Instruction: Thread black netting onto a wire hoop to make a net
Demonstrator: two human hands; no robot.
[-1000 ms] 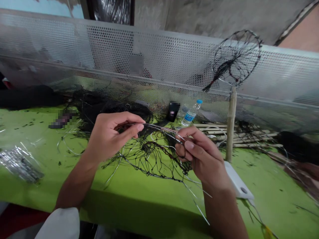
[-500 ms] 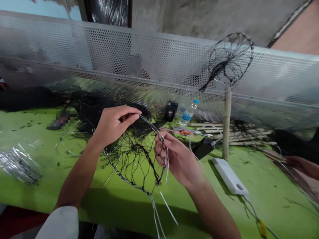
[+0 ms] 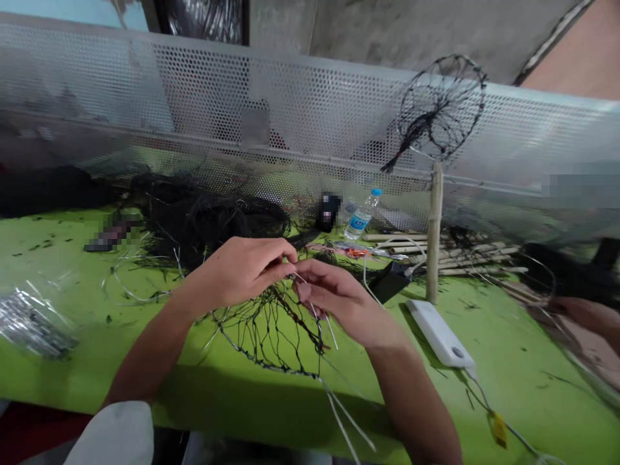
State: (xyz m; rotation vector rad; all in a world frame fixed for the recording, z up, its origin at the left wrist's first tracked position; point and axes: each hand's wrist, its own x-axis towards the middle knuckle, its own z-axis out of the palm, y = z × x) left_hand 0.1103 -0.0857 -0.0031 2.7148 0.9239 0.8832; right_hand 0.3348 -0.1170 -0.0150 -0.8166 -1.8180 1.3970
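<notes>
A black knotted net (image 3: 276, 329) on a wire hoop hangs below my hands, over the green table (image 3: 232, 400). Pinched fingers of my left hand (image 3: 242, 268) close on the wire at the hoop's upper rim. Right beside them, my right hand (image 3: 343, 300) is closed on the same wire (image 3: 316, 305), its fingertips close to the left ones. Two loose wire ends (image 3: 343, 420) trail from the lower rim of the hoop. The exact spot where the fingers meet the net is partly hidden.
Behind my hands lies a heap of black netting (image 3: 208, 216). A finished-looking hoop net (image 3: 443, 106) tops a wooden stick (image 3: 434, 232). Around it are a water bottle (image 3: 361, 216), a white power bank (image 3: 440, 334) and bamboo sticks (image 3: 479, 255). Another person's hand (image 3: 581, 313) is at right.
My left hand has moved right and down along the wire, close to my right hand. The hoop net has turned, and its trailing wire ends have swung to the right.
</notes>
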